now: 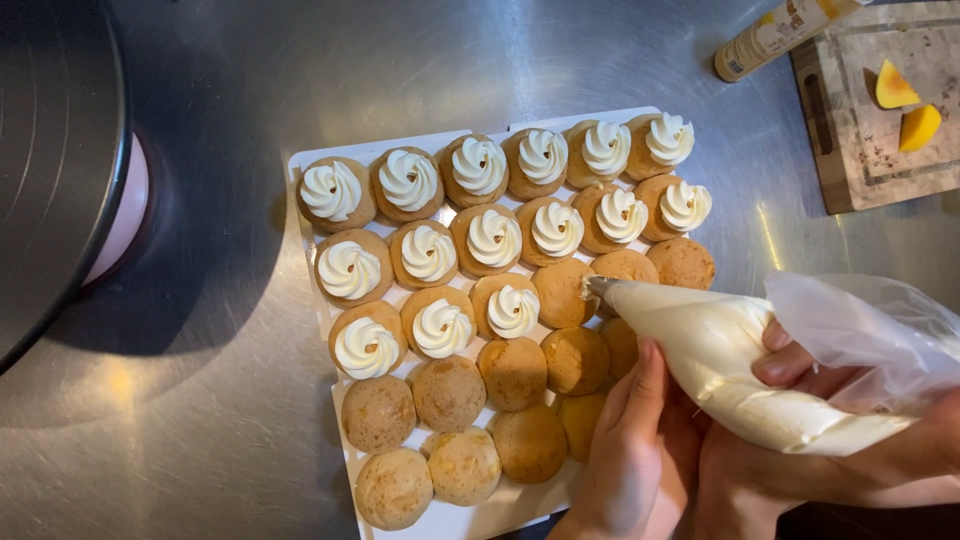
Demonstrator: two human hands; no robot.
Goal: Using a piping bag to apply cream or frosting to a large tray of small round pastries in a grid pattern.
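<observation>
A cream-filled piping bag (740, 365) lies gripped in two bare hands above a white tray (470, 520) of round pastry shells. The left hand (635, 455) supports it from below, fingers (645, 385) together and nearly straight against the bag. The right hand (800, 365) has its fingers curled tight around the bag's twisted rear. The nozzle (598, 286), ahead of the left fingertips, touches a bare shell (562, 292) just beside the cream-topped ones (514, 310).

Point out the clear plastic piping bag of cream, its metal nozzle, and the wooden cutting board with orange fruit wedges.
Clear plastic piping bag of cream (735, 365): head view, on its filled middle.
Metal nozzle (597, 286): head view, on its tip.
Wooden cutting board (858, 150): head view, on bare surface.
</observation>
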